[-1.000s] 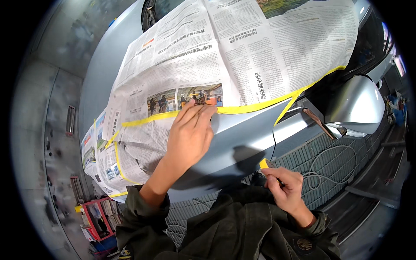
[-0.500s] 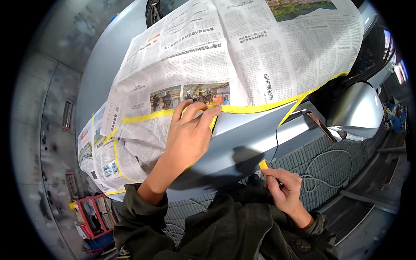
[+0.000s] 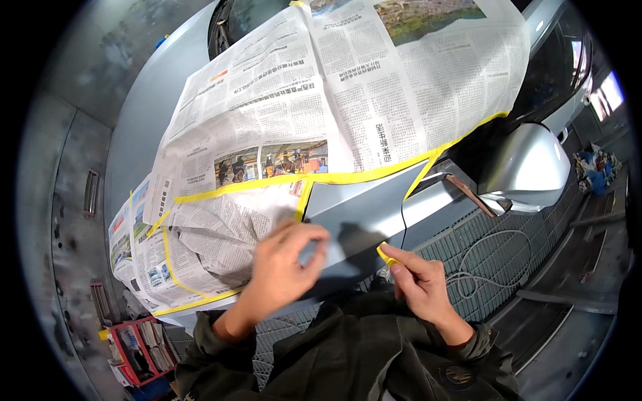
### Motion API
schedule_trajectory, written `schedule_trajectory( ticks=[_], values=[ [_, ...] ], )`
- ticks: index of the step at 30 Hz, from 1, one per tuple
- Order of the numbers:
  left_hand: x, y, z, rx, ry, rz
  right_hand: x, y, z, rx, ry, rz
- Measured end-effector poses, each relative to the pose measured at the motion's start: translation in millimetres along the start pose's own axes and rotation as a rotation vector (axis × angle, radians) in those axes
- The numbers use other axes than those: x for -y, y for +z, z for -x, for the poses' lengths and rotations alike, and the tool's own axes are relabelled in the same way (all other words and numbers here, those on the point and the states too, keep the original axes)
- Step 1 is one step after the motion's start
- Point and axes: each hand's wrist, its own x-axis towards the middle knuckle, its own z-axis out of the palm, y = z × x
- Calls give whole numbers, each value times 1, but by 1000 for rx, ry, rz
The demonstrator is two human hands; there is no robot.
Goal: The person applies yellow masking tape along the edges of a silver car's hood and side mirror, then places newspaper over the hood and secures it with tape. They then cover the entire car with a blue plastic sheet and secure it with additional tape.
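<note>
My right hand is closed round a roll of yellow masking tape, in front of the car's side. Most of the roll is hidden by the fingers. My left hand, blurred by motion, has its fingers curved with a gap between thumb and forefinger, and nothing shows in it. It is in front of the lower newspaper and the bare silver body panel. A large newspaper sheet covers the upper bodywork. Yellow tape runs along its lower edge, and another strip goes down beside the bare panel.
At right, the silver side mirror juts out, with a tape strip slanting near it. A pale hose loops on the floor grating. A red rack of papers stands at lower left, near a grey wall.
My left hand has come off the tape line at the newspaper's edge and moved down toward me. My right hand still holds the roll. The view has shifted slightly.
</note>
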Motion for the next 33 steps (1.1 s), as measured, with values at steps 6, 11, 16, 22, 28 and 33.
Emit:
schedule_trajectory(
  ticks=[6, 11, 16, 22, 28, 33],
  values=[
    [-21, 33, 34, 199, -335, 754, 16, -2, -26, 341, -414, 538],
    [-11, 45, 59, 30, -474, 860, 37, 6, -51, 639, -678, 771],
    [3, 53, 76, -465, -433, 592, 68, 4, -101, 837, -1160, 1103],
    [28, 82, 65, -1007, -180, 209, 101, 10, -172, 654, -1393, 1503],
    [34, 102, 54, -1107, -170, 151, 83, 22, -192, 568, -1466, 1493],
    [34, 105, 47, -1138, -181, 143, 76, 22, -195, 484, -1481, 1484]
  ],
)
